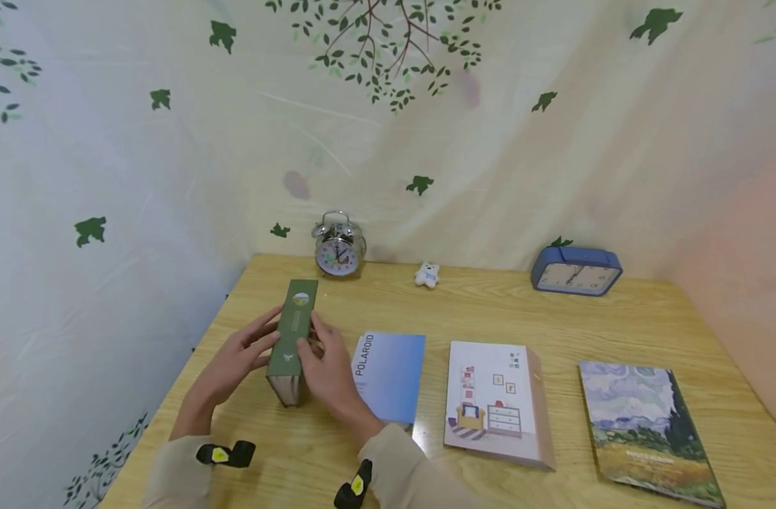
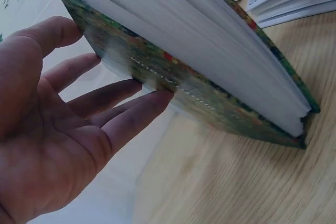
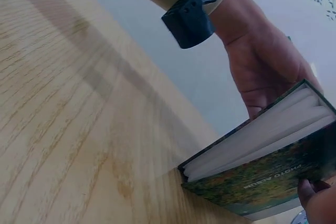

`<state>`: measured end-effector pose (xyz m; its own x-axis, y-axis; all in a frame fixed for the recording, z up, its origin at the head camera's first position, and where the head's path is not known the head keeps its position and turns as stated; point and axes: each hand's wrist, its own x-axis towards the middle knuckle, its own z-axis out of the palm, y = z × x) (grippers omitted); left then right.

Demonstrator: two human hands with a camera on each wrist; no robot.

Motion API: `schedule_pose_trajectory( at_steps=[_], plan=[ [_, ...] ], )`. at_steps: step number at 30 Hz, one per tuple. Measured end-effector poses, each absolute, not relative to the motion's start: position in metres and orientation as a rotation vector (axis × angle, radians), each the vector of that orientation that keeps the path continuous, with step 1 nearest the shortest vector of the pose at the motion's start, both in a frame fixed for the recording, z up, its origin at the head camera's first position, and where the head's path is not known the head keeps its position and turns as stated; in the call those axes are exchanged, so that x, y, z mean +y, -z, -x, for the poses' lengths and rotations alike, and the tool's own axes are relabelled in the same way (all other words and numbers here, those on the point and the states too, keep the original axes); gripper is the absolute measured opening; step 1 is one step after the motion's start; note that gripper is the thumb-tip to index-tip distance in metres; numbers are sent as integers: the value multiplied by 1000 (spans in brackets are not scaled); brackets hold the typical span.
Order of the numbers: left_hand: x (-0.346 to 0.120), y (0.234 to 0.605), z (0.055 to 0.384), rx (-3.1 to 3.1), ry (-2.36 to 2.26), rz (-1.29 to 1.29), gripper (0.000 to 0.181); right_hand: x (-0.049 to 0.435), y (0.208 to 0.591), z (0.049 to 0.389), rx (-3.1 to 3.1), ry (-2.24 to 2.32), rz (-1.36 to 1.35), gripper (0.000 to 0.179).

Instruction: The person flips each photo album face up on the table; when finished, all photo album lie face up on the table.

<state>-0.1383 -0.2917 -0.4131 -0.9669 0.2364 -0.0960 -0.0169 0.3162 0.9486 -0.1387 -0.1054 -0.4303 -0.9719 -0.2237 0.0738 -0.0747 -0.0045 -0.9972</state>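
A thick green photo album stands spine up on the table's left side, between my two hands. My left hand rests its spread fingertips on the left cover; in the left wrist view these fingers are nearly straight against the painted cover. My right hand touches the opposite side, its thumb by the spine's edge. Part of its fingers is hidden behind the album in the head view. From the right wrist, white page edges show between the album's covers, with a fingertip of the right hand on the near cover.
Right of the album lie a blue POLAROID book, a white book with a furniture drawing and a landscape-covered album. Along the back stand a twin-bell alarm clock, a small white bear and a blue clock.
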Motion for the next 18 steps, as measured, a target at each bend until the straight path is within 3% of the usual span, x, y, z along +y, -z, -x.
schedule_pose_trajectory(
  at_steps=[10, 18],
  plan=[
    [-298, 401, 137, 2406, -1672, -211, 55, -114, 435, 133, 2269, 1956, 364, 45],
    [-300, 389, 136, 2709, -1355, -103, 54, -121, 447, 133, 2405, 1731, 456, 49]
  ],
)
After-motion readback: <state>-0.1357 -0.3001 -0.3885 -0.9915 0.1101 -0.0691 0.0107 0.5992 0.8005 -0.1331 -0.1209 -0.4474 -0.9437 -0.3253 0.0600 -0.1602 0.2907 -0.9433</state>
